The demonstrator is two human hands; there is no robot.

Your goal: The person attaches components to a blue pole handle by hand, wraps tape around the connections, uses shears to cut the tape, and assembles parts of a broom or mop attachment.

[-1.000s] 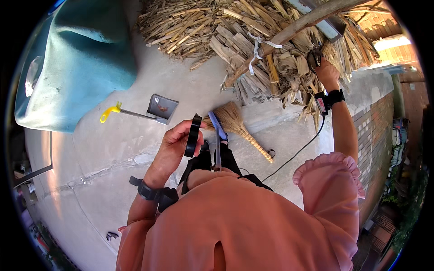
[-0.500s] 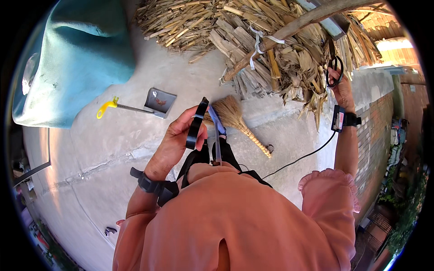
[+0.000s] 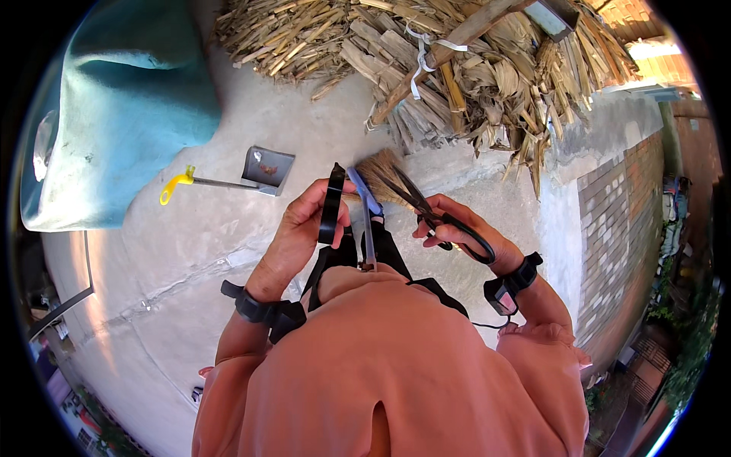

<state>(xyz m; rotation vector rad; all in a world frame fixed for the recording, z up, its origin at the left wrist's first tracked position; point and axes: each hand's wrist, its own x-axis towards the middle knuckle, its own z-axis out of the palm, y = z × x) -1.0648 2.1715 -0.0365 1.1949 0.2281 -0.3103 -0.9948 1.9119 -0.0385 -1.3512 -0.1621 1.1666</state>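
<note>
My left hand (image 3: 301, 227) is closed around a roll of black tape (image 3: 332, 204), held on edge in front of my body. My right hand (image 3: 468, 234) grips a pair of scissors (image 3: 428, 213) with dark blades and black handles, fingers at the loops. The blades point up and left, over the broom, and look slightly apart. They do not touch the tape. Below them on the floor lies a straw broom (image 3: 378, 166), its handle now hidden behind the scissors and my right hand. A blue strip-like thing (image 3: 364, 190) shows between my hands; I cannot tell its kind.
A grey dustpan (image 3: 268, 169) with a yellow-ended handle lies on the concrete floor. A teal sheet-like cover (image 3: 141, 129) hangs at the left. Dry stalks (image 3: 487, 84) are piled ahead, with a wooden pole (image 3: 457, 42) across them. A brick wall (image 3: 620, 228) runs along the right.
My right hand has brought the scissors from the stalk pile at the far right down and left, near the tape roll. My left hand stays nearly in place, still holding the tape.
</note>
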